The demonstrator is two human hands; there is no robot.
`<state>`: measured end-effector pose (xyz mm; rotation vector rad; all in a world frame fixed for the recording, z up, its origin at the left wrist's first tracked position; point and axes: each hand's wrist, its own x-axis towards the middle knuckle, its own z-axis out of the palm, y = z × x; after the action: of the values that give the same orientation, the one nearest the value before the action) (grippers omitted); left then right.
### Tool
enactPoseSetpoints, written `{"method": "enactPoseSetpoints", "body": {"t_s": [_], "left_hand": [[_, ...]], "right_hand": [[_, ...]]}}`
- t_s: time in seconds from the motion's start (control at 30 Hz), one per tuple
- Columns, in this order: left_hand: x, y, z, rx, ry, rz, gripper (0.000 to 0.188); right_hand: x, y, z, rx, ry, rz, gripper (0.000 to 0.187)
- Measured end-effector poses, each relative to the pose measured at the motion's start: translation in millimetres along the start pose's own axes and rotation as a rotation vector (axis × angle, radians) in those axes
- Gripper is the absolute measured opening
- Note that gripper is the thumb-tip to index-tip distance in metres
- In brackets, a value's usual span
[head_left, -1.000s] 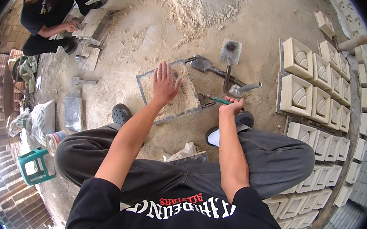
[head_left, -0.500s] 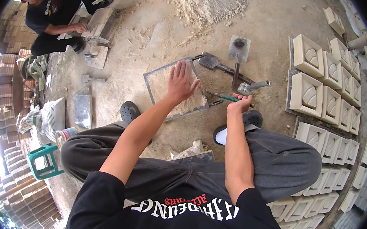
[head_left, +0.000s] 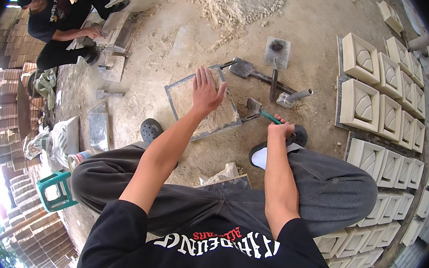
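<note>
A square metal mould frame (head_left: 177,111) lies on the ground in front of me, filled with pale sandy mix (head_left: 186,94). My left hand (head_left: 208,93) rests flat on that mix, fingers stretched out toward the far edge. My right hand (head_left: 281,129) is closed round the green handle (head_left: 269,117) of a small trowel. Its grey blade (head_left: 254,106) sits beside the frame's right edge, by a handle loop. Just beyond are a flat square tamper (head_left: 277,52) with a bar handle, a dark paddle-like tool (head_left: 242,68) and a metal block with a tube handle (head_left: 295,97).
Rows of cream relief tiles (head_left: 360,104) stand on boards at the right. A heap of pale powder (head_left: 232,1) lies at the far side. At the far left a co-worker (head_left: 55,15) squats over another mould. A green stool (head_left: 57,191) and a sack (head_left: 64,140) stand at left.
The small trowel has turned in my right hand, so its blade now faces up toward the frame. My left hand has slid slightly left and nearer on the mix.
</note>
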<state>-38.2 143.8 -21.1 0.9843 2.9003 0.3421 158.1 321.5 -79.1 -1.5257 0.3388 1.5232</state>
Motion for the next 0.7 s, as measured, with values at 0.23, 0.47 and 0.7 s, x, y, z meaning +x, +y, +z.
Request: {"method": "enactPoseSetpoints", "body": {"t_s": [0.23, 0.47, 0.7], "left_hand": [[-11, 20, 7, 0.055, -0.029, -0.023, 0.094], [13, 16, 3, -0.071, -0.055, 0.087, 0.092], [48, 1, -3, 0.036, 0.034, 0.267, 0.075]], "right_hand": [[2, 0, 1, -0.053, -0.018, -0.075, 0.031], [15, 1, -8, -0.048, 0.032, -0.047, 0.029], [16, 0, -6, -0.06, 0.027, -0.048, 0.028]]}}
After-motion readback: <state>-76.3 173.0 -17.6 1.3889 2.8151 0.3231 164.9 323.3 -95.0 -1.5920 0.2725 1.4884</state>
